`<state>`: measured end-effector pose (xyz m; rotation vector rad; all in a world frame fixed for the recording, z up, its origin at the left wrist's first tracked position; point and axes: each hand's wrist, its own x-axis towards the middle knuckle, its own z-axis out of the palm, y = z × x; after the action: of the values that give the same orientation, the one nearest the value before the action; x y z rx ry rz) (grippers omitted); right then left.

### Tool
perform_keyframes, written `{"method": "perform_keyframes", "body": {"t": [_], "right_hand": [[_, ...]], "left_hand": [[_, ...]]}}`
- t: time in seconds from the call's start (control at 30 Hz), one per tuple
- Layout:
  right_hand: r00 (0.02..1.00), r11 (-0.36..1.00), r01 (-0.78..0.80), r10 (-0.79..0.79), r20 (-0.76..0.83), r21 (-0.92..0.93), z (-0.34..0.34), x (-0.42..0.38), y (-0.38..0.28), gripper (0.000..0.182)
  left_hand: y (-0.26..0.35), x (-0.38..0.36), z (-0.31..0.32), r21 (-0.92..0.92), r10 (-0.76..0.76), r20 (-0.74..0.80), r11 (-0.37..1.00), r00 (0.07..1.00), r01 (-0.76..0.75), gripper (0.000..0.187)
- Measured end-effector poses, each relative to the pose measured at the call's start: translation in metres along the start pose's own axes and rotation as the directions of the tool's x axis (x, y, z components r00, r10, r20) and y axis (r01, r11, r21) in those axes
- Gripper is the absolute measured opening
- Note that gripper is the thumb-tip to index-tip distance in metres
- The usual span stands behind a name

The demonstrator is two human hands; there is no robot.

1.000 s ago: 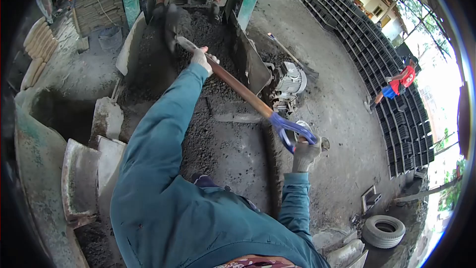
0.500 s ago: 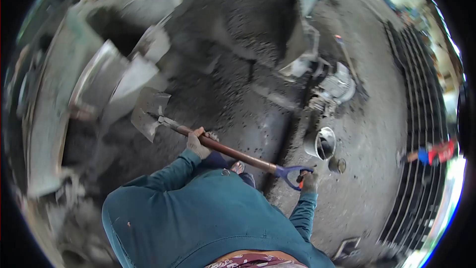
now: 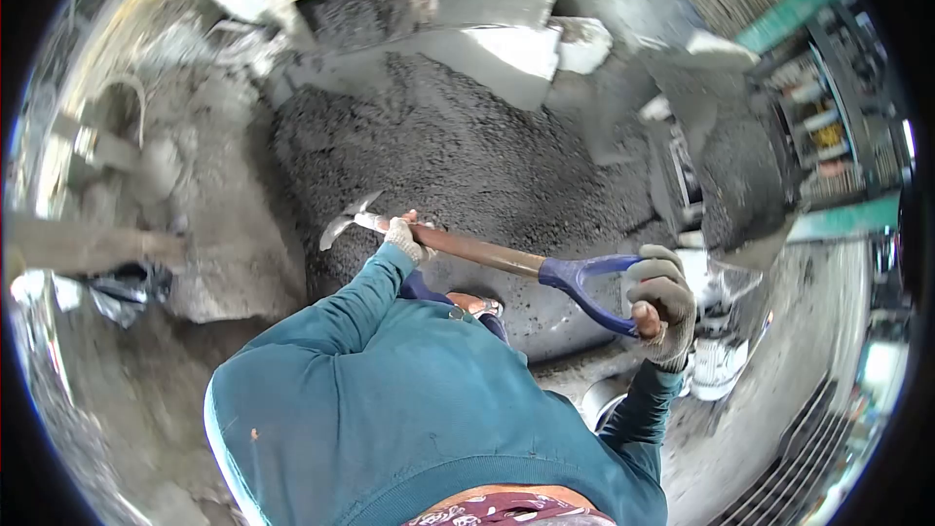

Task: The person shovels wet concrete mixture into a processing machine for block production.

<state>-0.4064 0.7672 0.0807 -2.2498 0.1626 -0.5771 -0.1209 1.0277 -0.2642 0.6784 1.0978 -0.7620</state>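
Observation:
A shovel with a wooden shaft [image 3: 477, 249] lies across the front of my body. My left hand [image 3: 407, 237], in a knitted glove, is wrapped round the shaft just behind the metal blade [image 3: 349, 219], which is seen nearly edge-on. At the other end, my right hand [image 3: 666, 302], gloved with bare fingertips, has its fingers curled over the blue D-shaped grip [image 3: 589, 290]. Beyond the shovel spreads a heap of dark, coarse, damp-looking mix [image 3: 458, 131], and the blade overlaps its near left edge in this view.
Pale sheet panels [image 3: 502, 63] border the heap at the back. A rough concrete ledge [image 3: 219, 205] stands to the left. On the right are a tilted board [image 3: 735, 151] with dark mix on it, a white bucket [image 3: 719, 368] and a dark floor grate [image 3: 794, 458].
My view has turned left, bringing the heap and panels to the centre. My right hand and the grip have come up closer to the camera; both hands keep hold of the shovel.

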Motion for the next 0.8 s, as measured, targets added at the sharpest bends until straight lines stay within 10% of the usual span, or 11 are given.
{"method": "perform_keyframes", "body": {"t": [0.1,0.23,0.3,0.37,0.43,0.5,0.53,0.57,0.7,0.73,0.8], "right_hand": [[0.983,0.948,0.157,-0.176,0.043,0.278,0.058,0.035,-0.039,0.054],[0.951,0.712,-0.221,0.310,-0.016,0.667,0.177,0.053,-0.014,0.053],[0.648,0.280,-0.689,0.652,0.394,0.669,0.271,0.053,0.037,0.044],[0.216,-0.272,-0.841,0.624,0.751,0.468,0.371,0.051,0.028,0.043],[0.316,-0.348,-0.774,0.511,0.799,0.529,0.446,0.049,0.034,0.037],[0.400,-0.250,-0.790,0.483,0.779,0.561,0.486,0.062,0.001,0.026],[0.501,-0.408,-0.482,0.598,0.626,0.775,0.526,0.067,0.030,0.009],[0.545,-0.297,-0.378,0.694,0.470,0.877,0.525,0.082,-0.001,0.008],[0.478,-0.208,-0.440,0.770,0.424,0.874,0.543,0.138,0.027,0.010],[0.488,-0.163,-0.489,0.763,0.424,0.857,0.554,0.149,0.045,0.011],[0.479,-0.072,-0.575,0.778,0.406,0.815,0.584,0.166,0.057,0.013]], "left_hand": [[0.023,0.025,-0.037,0.023,-0.277,0.280,0.959,0.919,0.282,0.011],[0.065,0.000,-0.061,-0.043,-0.176,0.412,0.976,0.894,0.213,0.012],[0.096,-0.118,-0.051,0.156,-0.304,0.510,0.953,0.805,0.261,0.012],[0.112,-0.128,-0.075,0.140,-0.278,0.701,0.956,0.657,0.256,0.022],[0.124,-0.128,-0.110,0.101,-0.212,0.848,0.964,0.486,0.245,0.038],[0.159,-0.160,-0.146,0.168,-0.084,0.802,0.982,0.592,-0.087,0.038],[0.182,-0.140,-0.169,0.234,-0.045,0.751,0.951,0.658,-0.203,0.038],[0.204,-0.205,-0.193,0.069,0.458,0.783,0.609,0.422,-0.790,0.038],[0.290,-0.297,-0.308,-0.427,0.634,0.686,0.747,0.356,-0.509,0.070],[0.288,-0.325,-0.318,-0.390,0.646,0.491,0.763,0.585,-0.515,0.072],[0.279,-0.297,-0.344,-0.133,0.636,0.368,0.758,0.678,-0.639,0.062]]}}
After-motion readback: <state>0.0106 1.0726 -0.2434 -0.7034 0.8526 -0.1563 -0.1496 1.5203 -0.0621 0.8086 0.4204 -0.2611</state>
